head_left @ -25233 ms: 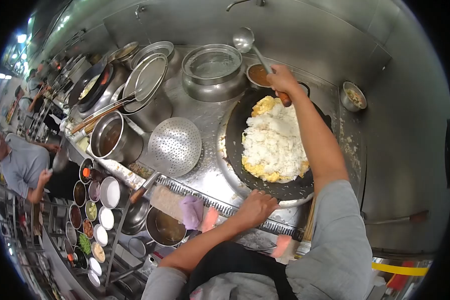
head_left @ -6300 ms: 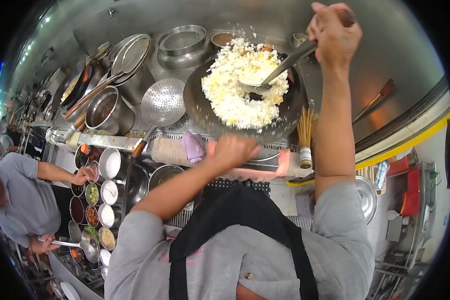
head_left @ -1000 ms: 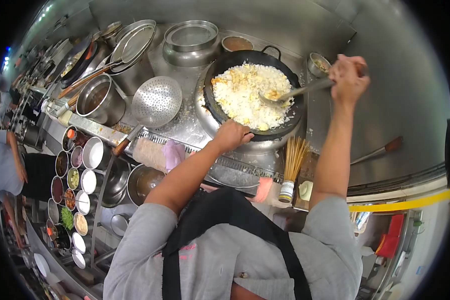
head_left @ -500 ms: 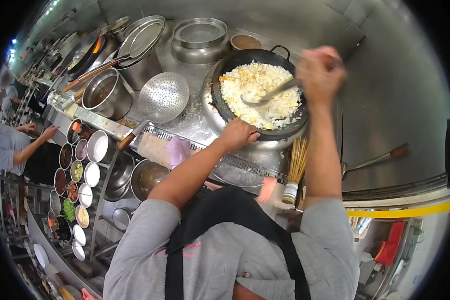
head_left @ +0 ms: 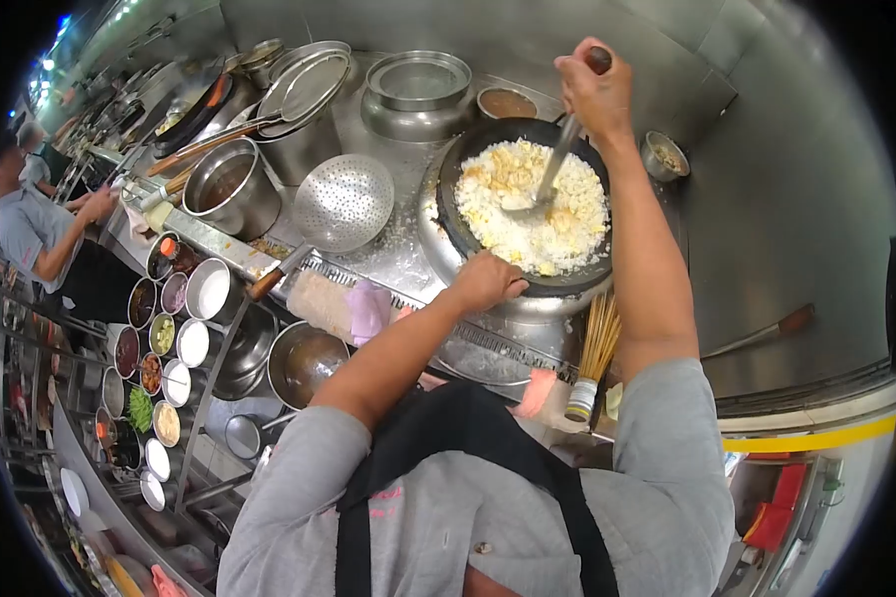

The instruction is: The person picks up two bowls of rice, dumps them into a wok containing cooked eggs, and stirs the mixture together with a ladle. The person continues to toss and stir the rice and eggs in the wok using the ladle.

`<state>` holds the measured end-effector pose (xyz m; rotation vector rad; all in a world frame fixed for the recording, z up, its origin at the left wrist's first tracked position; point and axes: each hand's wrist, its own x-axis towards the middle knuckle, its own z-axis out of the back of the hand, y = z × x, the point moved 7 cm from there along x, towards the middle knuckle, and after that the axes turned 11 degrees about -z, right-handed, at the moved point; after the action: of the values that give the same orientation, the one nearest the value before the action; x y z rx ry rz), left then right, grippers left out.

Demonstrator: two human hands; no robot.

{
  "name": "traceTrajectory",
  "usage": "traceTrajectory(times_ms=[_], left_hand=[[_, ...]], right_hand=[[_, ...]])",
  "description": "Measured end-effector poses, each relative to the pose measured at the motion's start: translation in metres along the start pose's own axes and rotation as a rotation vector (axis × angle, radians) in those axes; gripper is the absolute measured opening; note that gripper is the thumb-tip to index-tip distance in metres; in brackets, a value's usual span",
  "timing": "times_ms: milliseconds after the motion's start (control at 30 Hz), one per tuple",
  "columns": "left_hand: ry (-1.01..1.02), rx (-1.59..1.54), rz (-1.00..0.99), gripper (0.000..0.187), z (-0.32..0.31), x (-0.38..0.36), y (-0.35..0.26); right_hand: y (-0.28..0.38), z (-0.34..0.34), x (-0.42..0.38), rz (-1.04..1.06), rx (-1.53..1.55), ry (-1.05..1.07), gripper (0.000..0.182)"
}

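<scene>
A black wok [head_left: 450, 204] full of white rice with yellow egg bits [head_left: 498, 179] sits on the round burner. My right hand [head_left: 599, 95] is closed round the wooden-ended handle of a metal ladle [head_left: 560, 159]. The ladle stands steeply, its head down in the rice and partly hidden. My left hand [head_left: 488, 281] is closed at the wok's near rim; the handle or rim part inside its fingers is mostly covered.
Left of the wok lie a perforated skimmer [head_left: 343, 203] and a pot of dark liquid [head_left: 221, 179]. Beyond are a lidded pot [head_left: 418, 85] and a sauce bowl [head_left: 508, 102]. A bamboo brush [head_left: 595, 348] lies at the front. Another person [head_left: 45, 234] works at far left, past ingredient tubs [head_left: 209, 289].
The ladle has swung from a low slant to a steep angle, with my right hand now further up and left. My left hand stays at the wok's rim. The camera view has shifted slightly.
</scene>
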<state>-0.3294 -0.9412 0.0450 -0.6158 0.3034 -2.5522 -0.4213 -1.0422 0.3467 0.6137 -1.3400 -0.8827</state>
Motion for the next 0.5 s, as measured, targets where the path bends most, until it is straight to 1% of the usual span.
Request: traceTrajectory(times_ms=[67, 100, 200, 233, 300, 333, 367, 400, 500], left_hand=[[-0.004, -0.021, 0.013, 0.036, -0.004, 0.003, 0.004], [-0.015, -0.025, 0.001, 0.036, -0.004, 0.002, 0.003], [-0.038, -0.041, -0.017, 0.036, -0.003, 0.0, 0.001], [-0.045, -0.044, -0.019, 0.036, -0.003, 0.001, 0.002], [-0.053, -0.057, -0.003, 0.037, 0.001, 0.003, 0.002], [-0.059, -0.046, -0.004, 0.037, 0.002, 0.005, 0.003], [-0.062, -0.037, -0.002, 0.037, 0.003, 0.005, 0.003], [-0.058, -0.034, -0.001, 0.037, 0.001, 0.002, 0.001], [-0.078, -0.062, -0.007, 0.036, 0.004, 0.003, -0.001]], right_hand=[[0.027, 0.006, 0.007, -0.014, 0.071, 0.013, 0.025], [0.044, 0.008, 0.007, 0.021, 0.112, -0.03, 0.025], [0.051, 0.008, 0.01, 0.143, 0.167, -0.179, 0.025], [0.031, 0.007, 0.015, 0.137, 0.195, -0.108, 0.027], [-0.012, 0.003, 0.009, 0.005, 0.182, 0.049, 0.028], [-0.021, 0.0, 0.01, -0.057, 0.176, 0.132, 0.029], [-0.024, 0.016, 0.013, -0.089, 0.159, 0.076, 0.03], [-0.015, 0.039, 0.01, -0.061, 0.134, 0.022, 0.03], [0.056, 0.097, -0.016, 0.019, 0.077, -0.154, 0.027]])
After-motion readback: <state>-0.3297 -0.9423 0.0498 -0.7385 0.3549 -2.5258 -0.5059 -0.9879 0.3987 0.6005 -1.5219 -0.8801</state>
